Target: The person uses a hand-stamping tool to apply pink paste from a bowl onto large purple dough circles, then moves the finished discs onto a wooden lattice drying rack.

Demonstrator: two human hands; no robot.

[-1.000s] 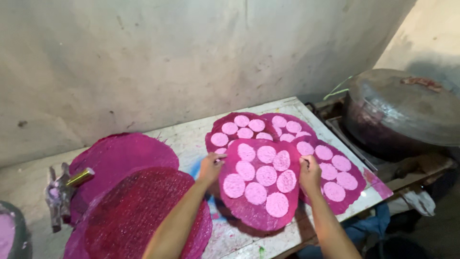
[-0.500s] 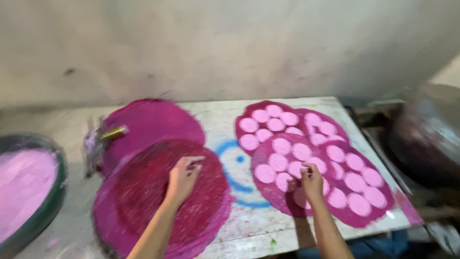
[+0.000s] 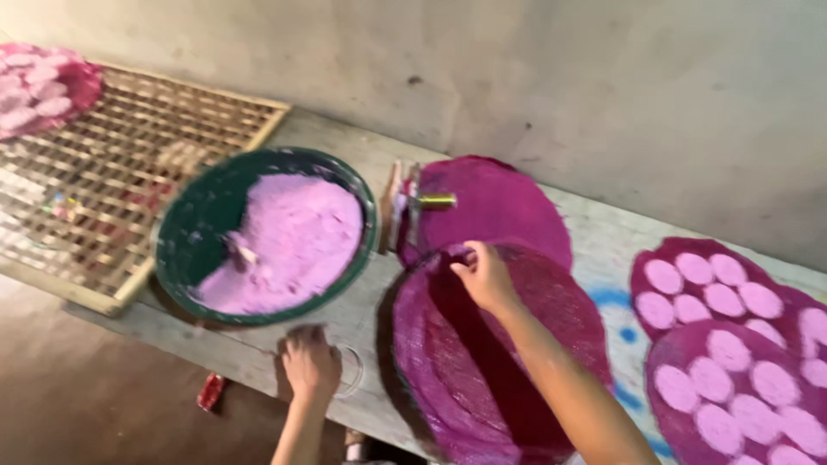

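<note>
Magenta woven mats point(image 3: 482, 362) lay stacked on the near part of the bench point(image 3: 594, 237), right of the green basin, and my right hand point(image 3: 485, 275) was at the top edge of the uppermost one. That arm came in from the lower right, forearm slanting up and left across the stack, wrist slightly bent. Its fingers point(image 3: 463, 258) were curled together over the mat's rim, pinching the edge, which looked lifted a little off the mat below. My left hand point(image 3: 310, 363) rested lower down at the bench's front edge, back of the hand up, the forearm rising straight from the bottom of the view. Its fingers were bunched and folded under; whether they gripped anything I could not tell, though a clear round rim point(image 3: 351, 372) showed just beside them. Behind the stack lay another dark pink mat point(image 3: 500, 202) with a small metal tool point(image 3: 413, 207) at its left edge. The green basin point(image 3: 194, 228) held a heap of pale pink powder point(image 3: 289, 241). Left of it stood a bamboo lattice rack point(image 3: 129, 146). To the far right were mats carrying pale pink round discs point(image 3: 732, 362).
</note>
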